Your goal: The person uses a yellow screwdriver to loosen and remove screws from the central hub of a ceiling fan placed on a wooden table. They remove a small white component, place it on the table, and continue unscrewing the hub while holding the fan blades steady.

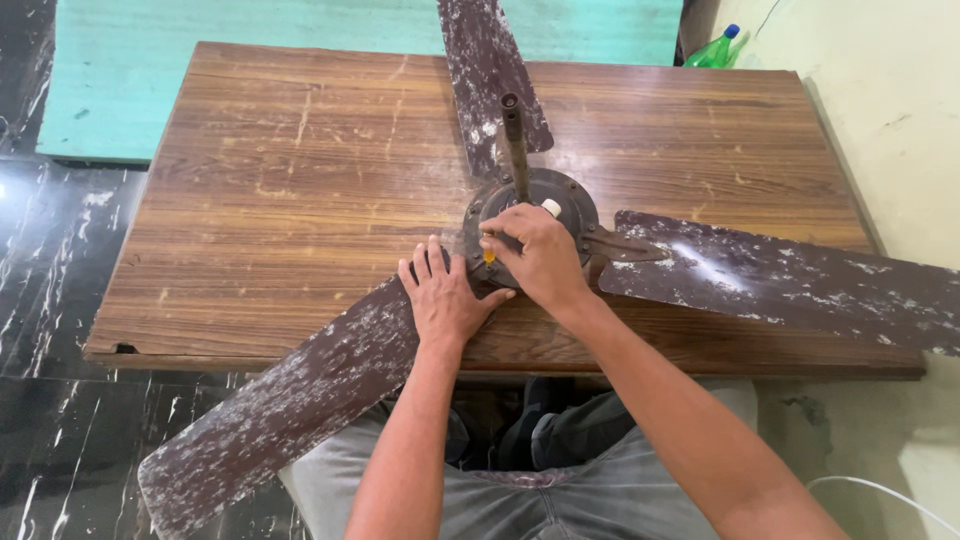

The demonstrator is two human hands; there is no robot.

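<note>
An old brown ceiling fan lies on a wooden table (300,180), its round motor hub (560,195) facing up with a short rod (514,140) rising from the middle. Three dusty, mottled blades spread out: one to the far side (485,60), one to the right (790,280), one toward the near left (290,400). My left hand (445,295) rests flat on the near-left blade where it meets the hub. My right hand (540,255) is closed on a small screwdriver with a yellow handle (489,256), held point down at the hub's near rim.
A green plastic bottle (715,50) stands behind the table's far right corner. A teal surface (200,60) lies beyond the table. Dark marbled floor (50,250) is at the left, a pale wall at the right, and a white cable (880,490) near my right knee.
</note>
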